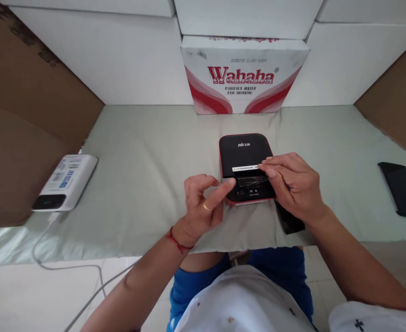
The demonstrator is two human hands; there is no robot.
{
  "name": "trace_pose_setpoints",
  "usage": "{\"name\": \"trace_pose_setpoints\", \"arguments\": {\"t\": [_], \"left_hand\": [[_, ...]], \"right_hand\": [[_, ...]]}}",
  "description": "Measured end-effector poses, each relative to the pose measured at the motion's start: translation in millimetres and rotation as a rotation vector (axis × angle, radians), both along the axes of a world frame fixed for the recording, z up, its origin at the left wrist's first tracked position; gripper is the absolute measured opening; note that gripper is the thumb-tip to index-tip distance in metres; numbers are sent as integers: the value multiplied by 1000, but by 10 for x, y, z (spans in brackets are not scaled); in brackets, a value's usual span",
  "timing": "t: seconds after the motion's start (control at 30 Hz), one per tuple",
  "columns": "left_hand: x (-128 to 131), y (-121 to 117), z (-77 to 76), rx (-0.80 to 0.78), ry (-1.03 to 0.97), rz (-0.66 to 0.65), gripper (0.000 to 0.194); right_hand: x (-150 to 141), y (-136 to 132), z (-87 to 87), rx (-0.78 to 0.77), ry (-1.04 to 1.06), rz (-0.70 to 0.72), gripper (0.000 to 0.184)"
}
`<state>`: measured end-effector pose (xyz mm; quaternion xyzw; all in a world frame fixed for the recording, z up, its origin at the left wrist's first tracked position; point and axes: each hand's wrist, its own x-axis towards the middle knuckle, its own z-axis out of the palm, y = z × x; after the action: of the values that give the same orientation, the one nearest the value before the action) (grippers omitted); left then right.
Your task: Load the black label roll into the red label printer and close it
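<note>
A flat black device [246,154] with rounded corners and a red edge lies on the cloth in front of me. Across it runs a white label strip [243,168], and below that a glossy clear film [251,181] catches the light over a dark window. My left hand [205,198] is at the device's left side, index finger stretched to the window's left end, other fingers bent, nothing in its grasp. At the right side, my right hand [291,184] pinches thumb and fingers together at the film's right end. Its fingers cover the label's right end.
Partly under my right hand lies a dark flat object [289,219]. A black phone-like slab [402,190] is at far right. A white power bank [66,182] with a cable [44,237] sits at left. A Wahaha carton [242,76] stands behind; cardboard walls [33,101] flank the table.
</note>
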<state>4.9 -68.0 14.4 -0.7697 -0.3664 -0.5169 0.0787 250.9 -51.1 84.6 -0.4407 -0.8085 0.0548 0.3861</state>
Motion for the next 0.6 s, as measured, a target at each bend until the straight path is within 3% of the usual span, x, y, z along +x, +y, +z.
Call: {"name": "trace_pose_setpoints", "arguments": {"t": [0.13,0.37,0.6], "left_hand": [[-61,81,-37,-130,0,77,71],[-96,174,-77,-218,-41,60,50],[-99,143,-83,-182,-36,19,41]], "right_hand": [[51,8,-147,-8,131,24,36],[95,9,-258,-25,222,63,37],[112,25,-364,-10,211,59,34]]}}
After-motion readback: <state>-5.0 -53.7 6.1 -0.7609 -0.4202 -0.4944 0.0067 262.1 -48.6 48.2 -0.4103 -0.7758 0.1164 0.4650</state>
